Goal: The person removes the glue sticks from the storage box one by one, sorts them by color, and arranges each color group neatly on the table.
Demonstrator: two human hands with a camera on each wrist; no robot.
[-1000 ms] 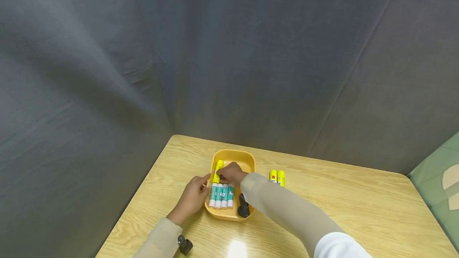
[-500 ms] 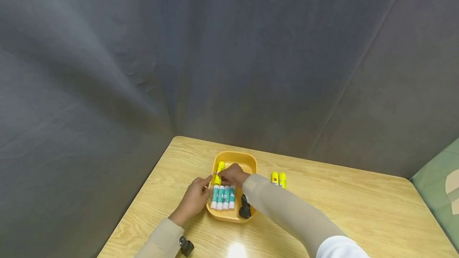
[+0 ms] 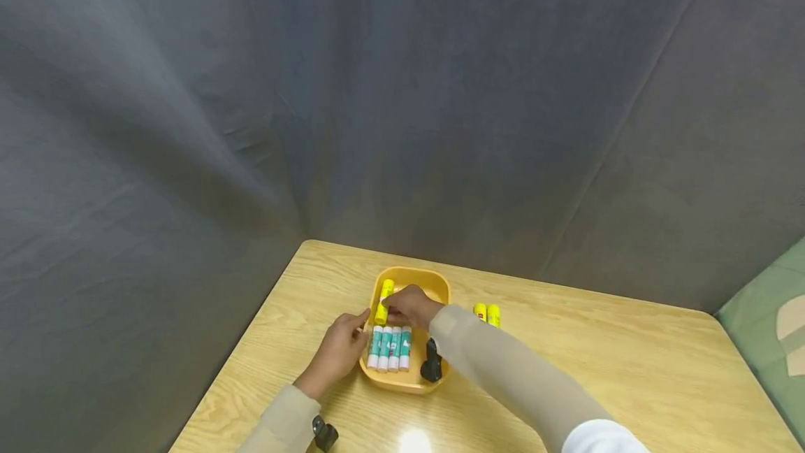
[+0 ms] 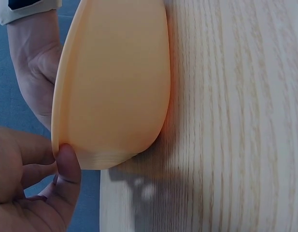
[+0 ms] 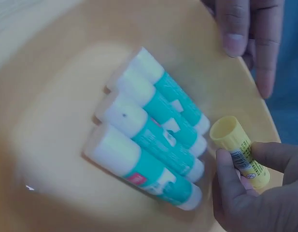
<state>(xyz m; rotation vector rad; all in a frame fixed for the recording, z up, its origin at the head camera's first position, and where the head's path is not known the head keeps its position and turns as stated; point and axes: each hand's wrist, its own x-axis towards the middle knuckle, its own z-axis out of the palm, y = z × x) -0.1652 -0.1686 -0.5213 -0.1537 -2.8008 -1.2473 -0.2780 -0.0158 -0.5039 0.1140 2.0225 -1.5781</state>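
Observation:
A yellow glue stick [image 5: 239, 152] is pinched between the thumb and fingers of my right hand [image 3: 411, 303], inside the yellow-orange tray [image 3: 409, 388]. Several white-and-teal glue sticks [image 3: 389, 349] lie side by side in the tray's near left part, just below the yellow one. At the tray's left side, my left hand [image 3: 339, 346] pinches the rim; the left wrist view has its thumb [image 4: 68, 162] on the outer wall. My right forearm covers part of the tray's right side.
Two more yellow glue sticks [image 3: 487, 314] lie on the wooden table [image 3: 597, 355] right of the tray, partly hidden by my right sleeve. A dark grey curtain [image 3: 402, 103] hangs behind the table.
The yellow glue stick in my right hand has shifted slightly away from the white-and-teal ones, and a small gap now shows between them. My left hand stays at the rim.

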